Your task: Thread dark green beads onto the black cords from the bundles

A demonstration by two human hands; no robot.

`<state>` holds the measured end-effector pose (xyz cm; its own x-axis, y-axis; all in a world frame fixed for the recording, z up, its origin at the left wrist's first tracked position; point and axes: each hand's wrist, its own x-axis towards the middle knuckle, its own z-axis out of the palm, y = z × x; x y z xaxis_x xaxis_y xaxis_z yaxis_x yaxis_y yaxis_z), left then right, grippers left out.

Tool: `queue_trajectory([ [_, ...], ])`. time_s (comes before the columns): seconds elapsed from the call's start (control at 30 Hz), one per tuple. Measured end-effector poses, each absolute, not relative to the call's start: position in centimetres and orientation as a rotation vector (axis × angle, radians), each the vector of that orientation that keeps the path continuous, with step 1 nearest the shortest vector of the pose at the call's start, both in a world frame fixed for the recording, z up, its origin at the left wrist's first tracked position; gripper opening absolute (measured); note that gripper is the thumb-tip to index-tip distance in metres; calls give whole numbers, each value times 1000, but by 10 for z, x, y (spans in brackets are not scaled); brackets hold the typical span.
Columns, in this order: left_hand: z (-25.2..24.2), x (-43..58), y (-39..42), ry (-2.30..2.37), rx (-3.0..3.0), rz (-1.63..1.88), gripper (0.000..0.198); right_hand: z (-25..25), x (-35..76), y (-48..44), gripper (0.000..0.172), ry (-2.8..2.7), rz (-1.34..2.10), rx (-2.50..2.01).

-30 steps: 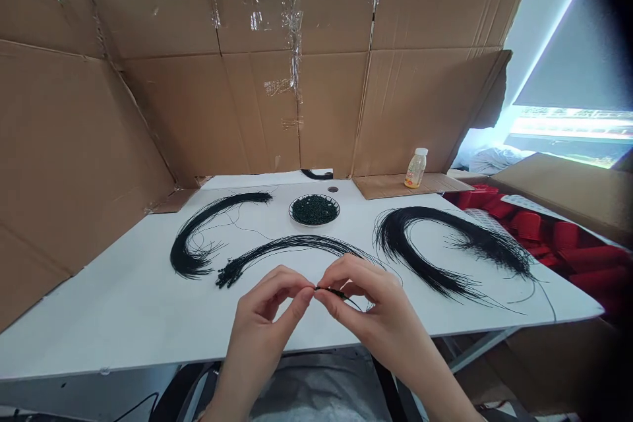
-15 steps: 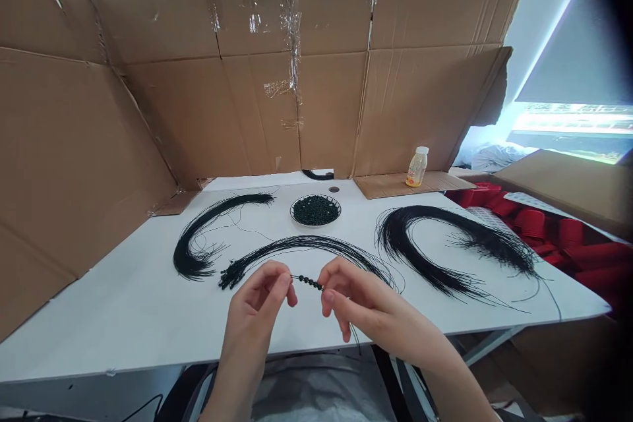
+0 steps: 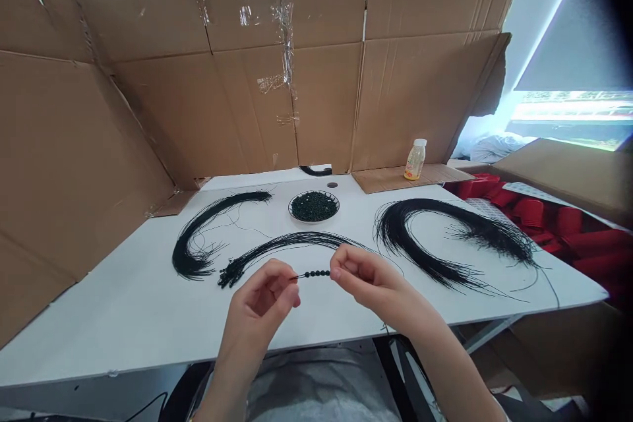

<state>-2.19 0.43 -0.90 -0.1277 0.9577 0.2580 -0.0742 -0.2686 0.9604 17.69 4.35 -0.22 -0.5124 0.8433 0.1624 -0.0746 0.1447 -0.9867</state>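
A short row of black beads [image 3: 317,273] on a thin black cord stretches between my hands, above the near part of the white table. My left hand [image 3: 267,293] pinches the cord just left of the beads with thumb and forefinger. At the right end of the row, the thumb and forefinger of my right hand [image 3: 366,273] are closed on the beaded cord. Behind my hands lies a bundle of black cords [image 3: 277,242] with beaded or knotted ends at its left. A round dish [image 3: 291,212] full of small dark beads stands farther back.
Curved bundles of black cord lie left [image 3: 190,244] and right [image 3: 410,237]. A small bottle [image 3: 415,159] stands on a cardboard flap at the back right. Cardboard walls [image 3: 237,105] enclose the back and left. A box with red items [image 3: 534,214] is at the right.
My right hand has risen slightly and moved right. The beaded cord now lies nearly level instead of sloping down to the right. The camera view has shifted a little.
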Motion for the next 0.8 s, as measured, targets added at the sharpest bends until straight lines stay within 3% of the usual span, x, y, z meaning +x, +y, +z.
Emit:
queue_trajectory([
  [0.17,-15,-31,9,1009,1352,1522,21,0,177,47,30,-1633,1544,-729],
  [0.43,-14,-39,12,855,1559,1542,4,1,177,47,27,-1726,1553,-757],
  [0.8,-14,-53,16,773,1804,1246,17,-2,178,49,23,-1763,1543,-778],
])
